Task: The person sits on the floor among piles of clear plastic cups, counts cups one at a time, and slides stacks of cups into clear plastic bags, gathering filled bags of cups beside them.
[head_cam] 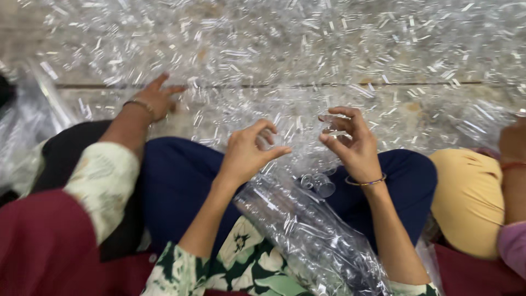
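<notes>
Heap of clear tubes (307,49): it covers the whole floor ahead, spread loose and low, so pieces lie within reach of everyone seated along its edge.
Clear plastic bag (312,235): it lies slanted across the person's lap between the forearms, mouth up toward the hands, so picked pieces can drop straight in; clear round pieces show at its mouth (320,185).
Lap in dark blue cloth (175,175): legs folded, making a cradle that keeps the bag from sliding.
Co-worker's hand at the left (156,98): fingers spread flat on the heap, arm stretched from a pale patterned sleeve, a bangle at the wrist.
Another person's arm at the right edge (514,164): only a forearm with a red band shows beside a yellow cloth.
Left hand (249,151): raised above the bag, wrist bent, fingers curled in with the thumb out; whether it pinches a piece I cannot tell.
Right hand (353,142): lifted opposite, palm inward, fingertips pinching a small clear tube (335,125).
</notes>
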